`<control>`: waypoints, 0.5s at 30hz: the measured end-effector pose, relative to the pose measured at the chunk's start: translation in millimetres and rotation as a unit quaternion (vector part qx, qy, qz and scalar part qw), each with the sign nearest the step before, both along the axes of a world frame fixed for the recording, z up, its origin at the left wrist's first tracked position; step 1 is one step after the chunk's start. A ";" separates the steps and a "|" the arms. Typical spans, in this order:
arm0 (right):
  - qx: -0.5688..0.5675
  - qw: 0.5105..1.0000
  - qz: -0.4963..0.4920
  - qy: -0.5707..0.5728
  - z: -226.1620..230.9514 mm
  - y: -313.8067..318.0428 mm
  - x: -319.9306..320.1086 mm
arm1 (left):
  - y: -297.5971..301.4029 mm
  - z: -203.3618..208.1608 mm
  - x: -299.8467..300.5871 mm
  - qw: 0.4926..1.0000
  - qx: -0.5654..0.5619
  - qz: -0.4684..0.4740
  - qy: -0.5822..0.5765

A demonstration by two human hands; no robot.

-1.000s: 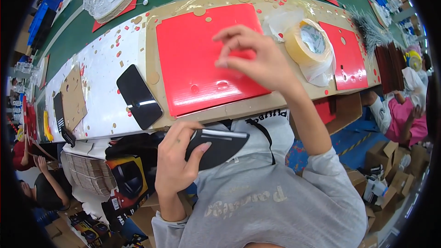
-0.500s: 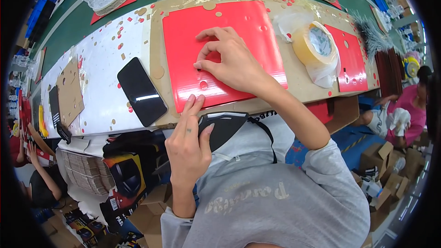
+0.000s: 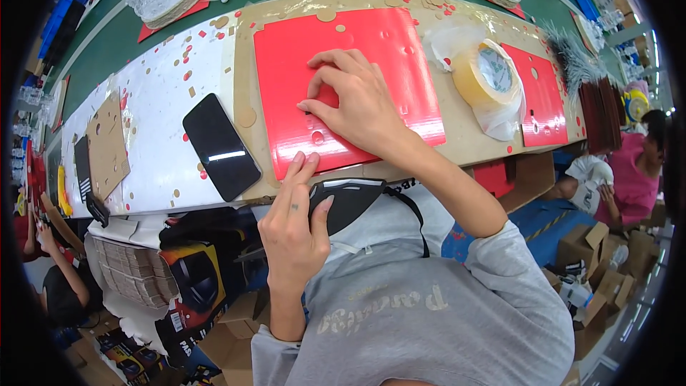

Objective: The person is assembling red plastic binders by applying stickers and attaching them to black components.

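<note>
A glossy red sheet [image 3: 357, 32] lies on the work table in front of me, with round marks and small dark cut-outs in it. Over its middle, my right hand [image 3: 356, 100] is bent, the thumb tip pressed beside a small dark hole and the index fingertip slightly apart from it. No object shows between those fingers. My left hand [image 3: 294, 232] rests its outstretched index and middle fingertips on the sheet's near edge, thumb held apart. What lies under my right palm is hidden.
A black phone [image 3: 221, 149] lies left of the sheet. To the right are a roll of yellowish tape [image 3: 471, 80] and a second red sheet [image 3: 537, 96]. A cardboard piece [image 3: 108, 146] lies far left. Red and brown punched bits dot the table. A person [image 3: 629, 175] sits at right.
My right thumb has shifted slightly left on the red sheet, and small dark cut-outs now show beside it. My left hand stays on the near edge. The whole view has shifted a little.
</note>
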State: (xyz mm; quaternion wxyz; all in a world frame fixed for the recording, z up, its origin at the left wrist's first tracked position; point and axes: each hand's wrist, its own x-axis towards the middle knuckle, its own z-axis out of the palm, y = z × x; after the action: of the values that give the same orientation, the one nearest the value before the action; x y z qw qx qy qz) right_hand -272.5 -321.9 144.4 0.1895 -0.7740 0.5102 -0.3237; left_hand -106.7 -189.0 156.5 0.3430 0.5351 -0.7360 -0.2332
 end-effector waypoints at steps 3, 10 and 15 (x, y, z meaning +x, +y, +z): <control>-0.055 0.998 -0.043 0.004 -2.0 -29.9 -10.0 | 0.5 -0.6 1.5 1.000 -0.003 0.004 -0.003; 0.026 0.978 -0.036 0.205 1.6 -110.7 -62.4 | 1.7 0.3 -6.8 1.000 -0.015 0.007 -0.016; -0.011 0.988 -0.029 0.152 20.2 -101.8 -65.1 | 3.3 0.1 -8.6 1.000 -0.008 0.015 -0.016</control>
State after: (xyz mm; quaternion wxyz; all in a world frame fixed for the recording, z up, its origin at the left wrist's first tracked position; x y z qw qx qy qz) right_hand -337.6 -423.7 164.7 0.0913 -0.8010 0.5520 -0.2131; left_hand -115.3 -185.6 156.6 0.3387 0.5473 -0.7350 -0.2134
